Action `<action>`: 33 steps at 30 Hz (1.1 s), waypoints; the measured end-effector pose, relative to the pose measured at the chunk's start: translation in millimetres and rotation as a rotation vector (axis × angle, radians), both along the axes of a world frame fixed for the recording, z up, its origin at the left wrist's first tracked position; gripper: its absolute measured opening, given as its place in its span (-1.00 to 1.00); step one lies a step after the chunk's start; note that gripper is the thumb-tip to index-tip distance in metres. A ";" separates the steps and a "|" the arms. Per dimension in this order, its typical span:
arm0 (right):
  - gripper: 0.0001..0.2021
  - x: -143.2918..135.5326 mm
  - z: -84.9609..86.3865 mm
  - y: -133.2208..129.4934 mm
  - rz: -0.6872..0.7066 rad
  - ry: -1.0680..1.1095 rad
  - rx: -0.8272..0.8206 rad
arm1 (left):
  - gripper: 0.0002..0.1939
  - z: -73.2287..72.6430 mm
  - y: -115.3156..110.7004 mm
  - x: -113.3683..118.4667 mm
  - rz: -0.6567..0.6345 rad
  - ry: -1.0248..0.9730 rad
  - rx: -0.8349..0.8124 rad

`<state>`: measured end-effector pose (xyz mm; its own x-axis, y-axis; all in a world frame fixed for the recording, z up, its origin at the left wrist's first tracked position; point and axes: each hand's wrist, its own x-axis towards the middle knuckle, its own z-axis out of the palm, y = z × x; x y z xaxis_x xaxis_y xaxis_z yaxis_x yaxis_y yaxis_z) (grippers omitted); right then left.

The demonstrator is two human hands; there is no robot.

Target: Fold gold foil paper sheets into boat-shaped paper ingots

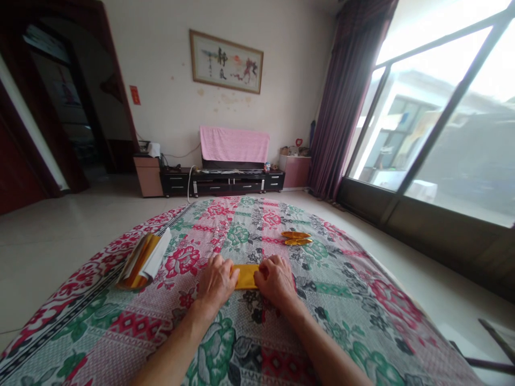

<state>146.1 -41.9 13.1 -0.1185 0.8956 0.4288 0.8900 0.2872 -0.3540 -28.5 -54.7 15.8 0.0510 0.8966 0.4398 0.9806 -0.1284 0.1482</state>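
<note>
Here, a folded strip of yellow paper [246, 276] lies flat on a floral cloth [249, 332] patterned in red, green and grey. The strip is a plain golden yellow, wider than it is tall, with straight edges; only its middle part shows, since both ends are covered by the hands. No print or marking can be made out on it.

The left hand [216, 281] presses palm-down on the strip's left end, fingers curled over its edge and touching it. The right hand [277, 280] does the same on the right end. Both hands pin the paper against the cloth rather than lifting it.

Beyond the strip, further from the person and a little to the right, lie two folded golden pieces [296, 238], pointed at both ends, one just beside the other. Well to the left of the strip sits a stack of paper sheets [144, 260], gold and white, fanned slightly.

Far behind the strip, on the wall, hangs a framed picture [226, 61] with dark brush characters, too small to read. A small red tag [135, 95] is stuck to the wall left of it; its writing is unreadable.
</note>
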 end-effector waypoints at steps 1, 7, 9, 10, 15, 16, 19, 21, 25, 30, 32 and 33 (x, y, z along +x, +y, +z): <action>-0.89 0.0 -0.2 -1.3 0.003 -0.005 0.007 | -0.79 0.6 -1.1 0.4 -0.003 -0.006 0.000; -0.70 -0.9 1.5 -10.0 0.015 -0.041 0.015 | -0.71 2.4 -8.4 2.4 -0.044 -0.063 -0.023; -0.64 -0.4 2.3 -12.5 0.030 -0.043 0.023 | -0.69 2.5 -11.5 3.0 -0.051 -0.069 -0.010; -0.62 0.1 2.3 -13.4 0.039 -0.044 0.029 | -0.69 2.5 -13.2 3.2 -0.059 -0.068 -0.004; -0.62 3.7 -1.3 -14.5 0.076 -0.069 0.050 | -0.70 2.3 -20.9 2.1 -0.090 -0.058 -0.019; -0.63 4.1 -2.1 -14.3 0.081 -0.074 0.050 | -0.68 2.1 -21.9 1.7 -0.091 -0.060 -0.024; -0.64 5.0 -3.2 -13.6 0.090 -0.085 0.032 | -0.64 0.6 -23.2 0.6 -0.098 -0.070 -0.030; -0.64 6.7 -3.2 -12.7 0.104 -0.087 0.012 | -0.63 -0.6 -22.6 0.3 -0.094 -0.086 -0.032; -0.67 16.0 -1.9 -8.7 0.183 -0.086 -0.052 | -0.64 -2.1 -19.7 -0.2 -0.080 -0.134 -0.058; -0.65 29.0 4.1 -2.0 0.279 -0.089 -0.197 | -0.64 -1.3 -17.2 -3.0 -0.095 -0.165 -0.103; -0.61 31.3 6.9 -0.7 0.293 -0.086 -0.235 | -0.66 -0.8 -16.2 -5.4 -0.115 -0.176 -0.118; -0.60 32.0 8.2 -0.5 0.299 -0.086 -0.247 | -0.67 -0.5 -15.5 -6.9 -0.128 -0.180 -0.126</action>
<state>178.1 -42.4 21.3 -0.4155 0.8913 0.1817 0.8094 0.4534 -0.3731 -35.4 -70.2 15.3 0.0984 0.9364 0.3369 0.9139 -0.2190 0.3417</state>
